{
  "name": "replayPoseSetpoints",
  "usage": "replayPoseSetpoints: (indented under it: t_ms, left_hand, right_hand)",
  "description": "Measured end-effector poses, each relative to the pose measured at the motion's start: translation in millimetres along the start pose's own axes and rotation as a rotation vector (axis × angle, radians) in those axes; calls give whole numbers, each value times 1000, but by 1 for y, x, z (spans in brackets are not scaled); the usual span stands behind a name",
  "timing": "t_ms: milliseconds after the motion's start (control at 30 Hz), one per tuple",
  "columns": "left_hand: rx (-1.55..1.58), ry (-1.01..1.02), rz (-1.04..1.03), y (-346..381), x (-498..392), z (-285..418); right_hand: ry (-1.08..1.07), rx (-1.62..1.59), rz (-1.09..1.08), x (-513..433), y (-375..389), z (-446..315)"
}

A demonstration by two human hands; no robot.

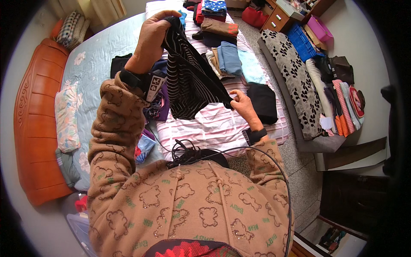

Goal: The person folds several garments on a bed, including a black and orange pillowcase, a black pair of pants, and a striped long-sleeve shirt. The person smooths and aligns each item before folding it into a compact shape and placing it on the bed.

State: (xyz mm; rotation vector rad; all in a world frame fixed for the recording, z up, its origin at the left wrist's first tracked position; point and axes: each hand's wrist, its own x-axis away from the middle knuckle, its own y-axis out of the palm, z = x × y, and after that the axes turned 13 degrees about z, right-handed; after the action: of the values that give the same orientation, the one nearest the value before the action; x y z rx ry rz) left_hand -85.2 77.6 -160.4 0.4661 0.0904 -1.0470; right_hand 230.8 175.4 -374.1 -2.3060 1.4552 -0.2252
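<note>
A black garment with thin white stripes (189,77) hangs in the air over the bed, stretched between both of my hands. My left hand (154,40) is raised high and grips its upper end. Lower down and to the right, my right hand (242,104) pinches another edge of it. Below the cloth lies a white sheet with reddish stripes (205,128). A folded black garment (262,102) rests just right of my right hand. Behind the striped cloth sit folded blue trousers (229,59) and a light blue cloth (252,66). Purple clothing (163,106) lies partly hidden at its left.
Stacked folded clothes (213,14) stand at the bed's far end. A wooden headboard (41,122) borders the left. Right of the bed, a floor strip separates it from a cushioned bench (289,80) holding textiles and a blue crate (301,41). A black cable (282,170) crosses my right side.
</note>
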Motion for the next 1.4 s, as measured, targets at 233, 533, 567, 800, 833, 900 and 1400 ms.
replayPoseSetpoints:
  t_ms: [233,533,567,800,833,900,1400]
  left_hand:
    - [107,-241,15,11,20,-15]
    - [110,-404,106,31,48,-61]
    - [106,-423,124,35,51,-62]
    - [173,-425,202,62,68,-59]
    - [177,-426,196,65,70,-59]
    - [225,-432,192,70,73,-60]
    - [282,-186,152,52,56,-21]
  right_hand:
    - [457,-261,-523,40,25,18]
    - [53,-14,-256,71,75,9]
    - [56,-18,-227,66,78,5]
    - [-147,-84,1,49,102,-11]
    - [-174,-106,24,46,102,-13]
    - [-156,-138,72,44,97,-16]
    - [-66,141,288,48,64,89]
